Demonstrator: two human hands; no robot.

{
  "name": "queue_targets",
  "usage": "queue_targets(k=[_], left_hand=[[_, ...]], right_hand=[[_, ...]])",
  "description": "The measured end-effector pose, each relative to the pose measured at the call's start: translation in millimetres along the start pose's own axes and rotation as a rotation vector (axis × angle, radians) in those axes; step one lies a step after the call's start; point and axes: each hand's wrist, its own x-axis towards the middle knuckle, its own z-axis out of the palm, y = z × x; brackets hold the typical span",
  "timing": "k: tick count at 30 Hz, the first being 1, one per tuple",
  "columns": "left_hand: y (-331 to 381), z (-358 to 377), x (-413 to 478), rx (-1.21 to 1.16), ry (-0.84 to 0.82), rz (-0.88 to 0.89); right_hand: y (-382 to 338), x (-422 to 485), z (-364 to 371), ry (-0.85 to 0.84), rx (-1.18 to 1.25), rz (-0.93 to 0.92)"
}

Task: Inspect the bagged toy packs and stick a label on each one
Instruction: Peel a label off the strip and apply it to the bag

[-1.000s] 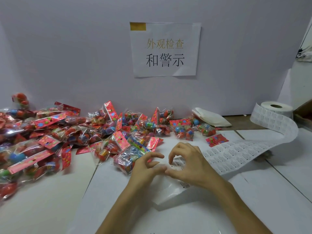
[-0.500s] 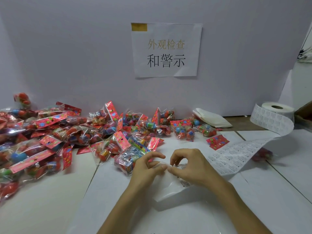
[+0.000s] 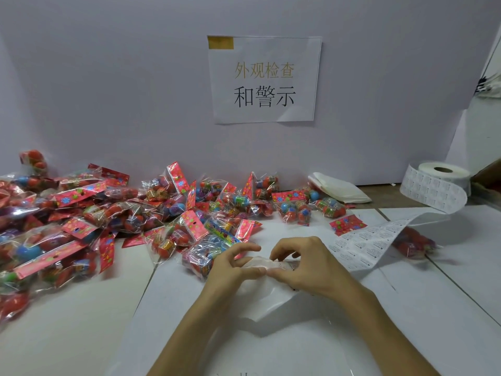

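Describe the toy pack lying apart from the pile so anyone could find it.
Start at the label roll at far right. Follow its strip down; the pack lies just right of it, alone, while the pile is heaped at left.

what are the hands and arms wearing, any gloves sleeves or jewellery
Nothing is worn. The left hand and right hand are bare, with no gloves, rings or tape. The left forearm and right forearm are bare too, with no sleeve, watch or bracelet in view.
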Motion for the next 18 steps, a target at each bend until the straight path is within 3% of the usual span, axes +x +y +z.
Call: queue_targets(k=[6, 18], left_hand=[[-2.2, -1.5, 0.3, -0.119, -0.046, -0.058], [-0.3, 0.6, -1.0, -0.055, -0.006, -0.006]], right_hand=[[2.8, 1.2, -0.1, 0.036, -0.003, -0.029], [-0.3, -0.9, -0.9, 0.067, 0.02, -0.016]])
